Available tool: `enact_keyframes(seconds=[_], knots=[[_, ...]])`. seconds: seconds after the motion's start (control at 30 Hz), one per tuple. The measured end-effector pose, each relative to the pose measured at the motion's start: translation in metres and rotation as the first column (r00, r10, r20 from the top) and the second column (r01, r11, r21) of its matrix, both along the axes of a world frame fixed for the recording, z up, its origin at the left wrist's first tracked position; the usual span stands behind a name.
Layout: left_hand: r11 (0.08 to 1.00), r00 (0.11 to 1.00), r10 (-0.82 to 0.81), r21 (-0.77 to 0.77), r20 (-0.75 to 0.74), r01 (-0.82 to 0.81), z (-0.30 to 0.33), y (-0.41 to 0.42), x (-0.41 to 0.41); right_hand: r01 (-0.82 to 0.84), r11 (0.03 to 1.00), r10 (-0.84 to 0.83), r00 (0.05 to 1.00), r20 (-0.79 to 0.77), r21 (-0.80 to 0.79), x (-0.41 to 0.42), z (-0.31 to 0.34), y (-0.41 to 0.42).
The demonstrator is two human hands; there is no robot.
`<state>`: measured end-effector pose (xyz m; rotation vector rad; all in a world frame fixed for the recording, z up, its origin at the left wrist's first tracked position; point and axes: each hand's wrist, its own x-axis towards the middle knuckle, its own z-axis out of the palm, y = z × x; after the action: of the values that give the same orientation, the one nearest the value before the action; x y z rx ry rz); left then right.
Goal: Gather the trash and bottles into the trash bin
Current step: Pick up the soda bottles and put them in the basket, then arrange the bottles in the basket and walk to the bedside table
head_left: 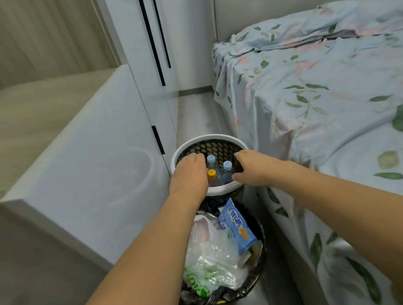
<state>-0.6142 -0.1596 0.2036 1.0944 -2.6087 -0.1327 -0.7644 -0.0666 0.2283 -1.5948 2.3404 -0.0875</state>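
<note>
A black perforated basket with a white rim (224,190) stands on the floor between cabinet and bed. Inside it are two clear bottles with blue caps (211,159) (227,165) and one with an orange cap (212,173), all upright. My left hand (188,175) lies palm down over the basket's left rim. My right hand (255,169) hovers palm down over its right side, fingers spread and thumb near the front rim. Neither hand holds anything that I can see. Closer to me stands a trash bin lined with a black bag (255,280), full of crumpled plastic bags (209,258) and a blue wrapper (238,225).
A white cabinet (97,158) walls the left side, with tall white doors (166,48) behind it. A bed with a floral sheet (322,97) closes the right side. The two bins stand in the narrow strip of grey floor (193,115) between them.
</note>
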Motion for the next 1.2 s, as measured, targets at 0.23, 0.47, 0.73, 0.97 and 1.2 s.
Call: enact_keyframes(seconds=[0.23,0.47,0.73,0.97,1.2], knots=[[0.994,0.995,-0.092,-0.052,0.038,0.094,0.166,0.037,0.027,0.136,0.985,-0.125,0.987,0.104,-0.106,0.049,0.174,0.063],[0.980,0.980,-0.198,-0.020,0.028,0.198,0.475,0.087,0.029,0.203,0.970,-0.196,0.978,0.066,-0.134,0.069,0.458,0.153],[0.943,0.943,-0.332,0.018,-0.023,0.332,0.681,0.201,0.007,0.335,0.938,-0.337,0.941,-0.015,-0.092,0.080,0.660,0.293],[0.878,0.879,-0.476,-0.057,0.009,0.476,0.709,0.230,-0.012,0.524,0.837,-0.531,0.847,-0.003,-0.157,0.086,0.691,0.348],[0.747,0.748,-0.664,-0.043,0.003,0.663,0.716,0.286,-0.024,0.724,0.676,-0.730,0.684,0.013,-0.133,0.119,0.699,0.414]])
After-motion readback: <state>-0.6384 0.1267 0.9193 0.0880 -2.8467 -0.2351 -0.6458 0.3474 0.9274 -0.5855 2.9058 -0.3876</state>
